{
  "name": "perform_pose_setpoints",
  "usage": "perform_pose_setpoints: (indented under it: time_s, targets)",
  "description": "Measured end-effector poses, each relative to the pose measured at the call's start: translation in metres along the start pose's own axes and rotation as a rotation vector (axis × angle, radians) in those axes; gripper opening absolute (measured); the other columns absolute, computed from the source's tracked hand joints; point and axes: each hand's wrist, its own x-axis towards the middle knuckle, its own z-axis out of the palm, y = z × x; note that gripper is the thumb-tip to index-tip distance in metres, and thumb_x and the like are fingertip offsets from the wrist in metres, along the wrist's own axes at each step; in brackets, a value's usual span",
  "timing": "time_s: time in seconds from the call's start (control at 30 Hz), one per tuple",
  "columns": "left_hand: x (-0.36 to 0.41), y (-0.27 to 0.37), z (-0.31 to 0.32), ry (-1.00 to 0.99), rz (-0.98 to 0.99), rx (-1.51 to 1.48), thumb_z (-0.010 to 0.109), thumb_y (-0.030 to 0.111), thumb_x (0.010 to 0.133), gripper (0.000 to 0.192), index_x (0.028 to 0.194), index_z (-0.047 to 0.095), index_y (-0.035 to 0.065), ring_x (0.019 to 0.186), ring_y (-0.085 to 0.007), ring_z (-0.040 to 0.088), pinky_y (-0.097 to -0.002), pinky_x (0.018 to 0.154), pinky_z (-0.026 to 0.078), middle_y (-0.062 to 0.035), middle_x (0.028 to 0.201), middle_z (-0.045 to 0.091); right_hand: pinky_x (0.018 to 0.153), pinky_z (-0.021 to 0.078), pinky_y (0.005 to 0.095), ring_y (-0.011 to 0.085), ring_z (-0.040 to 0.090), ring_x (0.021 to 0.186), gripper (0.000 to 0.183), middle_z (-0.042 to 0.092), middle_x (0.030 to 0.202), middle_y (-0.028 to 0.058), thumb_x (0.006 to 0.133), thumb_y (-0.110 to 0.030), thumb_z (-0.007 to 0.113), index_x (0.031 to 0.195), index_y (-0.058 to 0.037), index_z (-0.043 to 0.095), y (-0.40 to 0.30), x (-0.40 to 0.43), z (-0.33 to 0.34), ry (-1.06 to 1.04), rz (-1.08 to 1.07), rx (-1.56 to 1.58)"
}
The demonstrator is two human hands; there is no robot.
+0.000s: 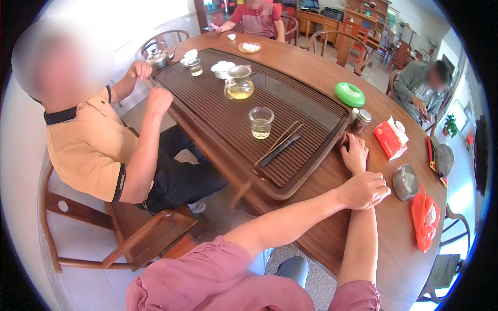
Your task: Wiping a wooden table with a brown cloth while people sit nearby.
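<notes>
My left hand (363, 190) lies across my right wrist with its fingers curled round it. Beyond it, my right hand (354, 153) rests on a dark reddish-brown thing, perhaps a cloth, beside the corner of the slatted wooden tea tray (233, 128); its grip is unclear. On the tray, a pair of tweezers (281, 140) and a dark-handled brush or pen (281, 151) lie near a glass cup (260, 123) of pale liquid. Farther back stand a glass pitcher (239, 86) of yellow tea, a white lidded bowl (222, 70) and another glass (196, 67).
Right of my hands are a metal ashtray (405, 182), a red plastic bag (425, 221), a tissue pack (390, 138), a shaker (362, 121) and a green ring-shaped object (349, 94). A person sits close on the left, hands raised by the tray; two others sit farther off.
</notes>
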Motion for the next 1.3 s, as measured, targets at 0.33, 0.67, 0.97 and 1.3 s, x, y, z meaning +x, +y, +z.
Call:
perform_pose_setpoints:
  time_s: [0.33, 0.67, 0.97, 1.3]
  targets:
    - [0.000, 0.000, 0.004, 0.039, 0.000, 0.033, 0.069, 0.010, 0.073, 0.011, 0.081, 0.063, 0.0053, 0.072, -0.0205, 0.055, -0.0331, 0.066, 0.048, -0.0033, 0.074, 0.055, 0.099, 0.0373, 0.0479, 0.0291, 0.048, 0.122, 0.046, 0.060, 0.126, 0.0078, 0.081, -0.020, 0.061, 0.126, -0.0109, 0.054, 0.001, 0.001, 0.000, -0.039, 0.021, -0.012]
    - [-0.001, 0.002, 0.005, 0.025, -0.019, 0.025, 0.068, 0.011, 0.075, 0.010, 0.079, 0.062, 0.0055, 0.072, -0.0212, 0.056, -0.0338, 0.066, 0.048, -0.0040, 0.073, 0.055, 0.098, 0.0376, 0.0475, 0.0295, 0.048, 0.121, 0.045, 0.060, 0.124, 0.0082, 0.081, -0.019, 0.061, 0.125, -0.0122, 0.054, 0.008, -0.002, 0.003, -0.026, 0.013, -0.027]
    - [-0.008, -0.003, 0.008, -0.138, -0.102, 0.021, 0.067, 0.016, 0.078, 0.009, 0.078, 0.063, 0.0075, 0.076, -0.0218, 0.057, -0.0355, 0.070, 0.048, -0.0046, 0.075, 0.058, 0.097, 0.0383, 0.0479, 0.0290, 0.048, 0.122, 0.046, 0.060, 0.125, 0.0072, 0.081, -0.022, 0.061, 0.125, -0.0113, 0.054, 0.000, 0.002, -0.003, -0.034, 0.021, -0.024]
    - [-0.013, -0.005, 0.008, -0.274, -0.184, 0.047, 0.063, 0.021, 0.084, 0.013, 0.078, 0.066, 0.0093, 0.082, -0.0223, 0.059, -0.0373, 0.073, 0.045, -0.0043, 0.079, 0.064, 0.096, 0.0377, 0.0496, 0.0294, 0.049, 0.121, 0.045, 0.061, 0.124, 0.0069, 0.080, -0.021, 0.063, 0.123, -0.0111, 0.055, -0.002, 0.000, 0.000, -0.030, 0.014, -0.002]
